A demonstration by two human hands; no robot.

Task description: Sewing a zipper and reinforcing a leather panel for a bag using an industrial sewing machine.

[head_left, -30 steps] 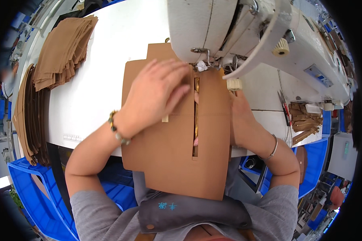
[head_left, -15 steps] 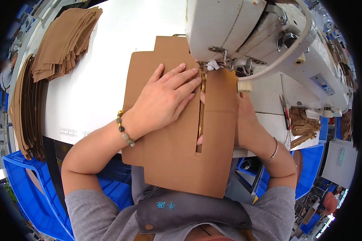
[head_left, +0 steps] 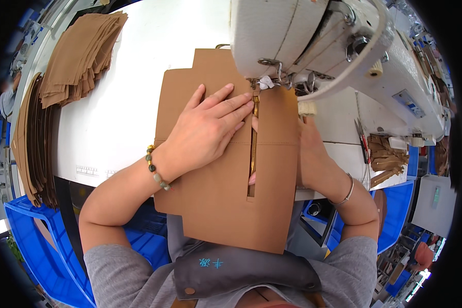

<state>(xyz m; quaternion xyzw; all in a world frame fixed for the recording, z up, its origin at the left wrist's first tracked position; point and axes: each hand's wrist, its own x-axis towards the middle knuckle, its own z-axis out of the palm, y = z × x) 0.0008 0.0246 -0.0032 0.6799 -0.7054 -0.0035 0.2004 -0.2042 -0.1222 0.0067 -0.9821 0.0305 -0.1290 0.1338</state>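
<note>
A flat brown panel (head_left: pixel 210 190) with cut-out corners lies under the head of a white sewing machine (head_left: pixel 277 36), its near part hanging over the table edge. A long narrow slot in it shows a gold-toothed zipper (head_left: pixel 254 146), whose far end is by the presser foot (head_left: pixel 255 84). My left hand (head_left: pixel 210 120) rests flat on the panel left of the slot, fingers spread, fingertips close to the foot. My right hand (head_left: pixel 313 154) reaches beneath the panel from its right edge. Bits of its fingers show through the slot; the rest are hidden, so their grip cannot be made out.
Stacks of brown pieces (head_left: pixel 82 56) lie on the white table (head_left: pixel 138 102) at far left, with more hanging at its left edge. Scissors (head_left: pixel 363 141) and small brown scraps (head_left: pixel 387 156) lie at right. Blue bins (head_left: pixel 41 226) stand below the table on both sides.
The whole view has shifted slightly to the left. Both hands and the panel keep nearly the same places relative to the machine.
</note>
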